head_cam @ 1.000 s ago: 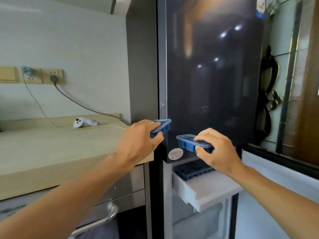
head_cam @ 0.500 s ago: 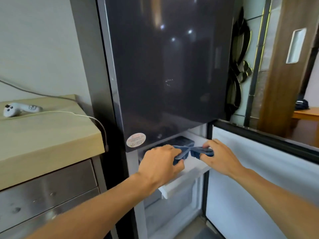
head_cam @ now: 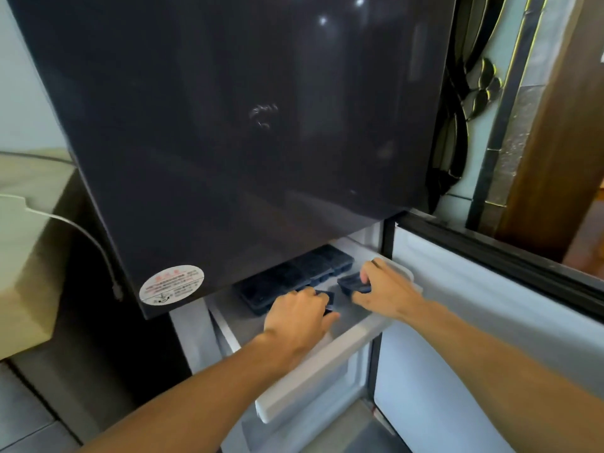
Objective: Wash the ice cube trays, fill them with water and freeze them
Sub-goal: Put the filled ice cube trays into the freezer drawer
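A white freezer drawer (head_cam: 330, 364) stands pulled out below the dark fridge door (head_cam: 245, 125). A dark blue ice cube tray (head_cam: 294, 276) lies along the drawer's back. My left hand (head_cam: 299, 318) is inside the drawer, closed on a small blue ice tray (head_cam: 328, 300) that it mostly hides. My right hand (head_cam: 385, 291) grips a second small blue ice tray (head_cam: 351, 284) just to the right, low over the drawer floor. I cannot tell whether either held tray touches the floor.
The open freezer door (head_cam: 490, 322) swings out at the right, its white inner face toward me. A wooden counter (head_cam: 29, 243) with a white cable (head_cam: 81, 233) sits left of the fridge. A wooden door frame (head_cam: 555, 142) rises at the far right.
Both hands have carried the two small trays down from in front of the fridge door into the open drawer. My view has dropped and moved closer to the freezer.
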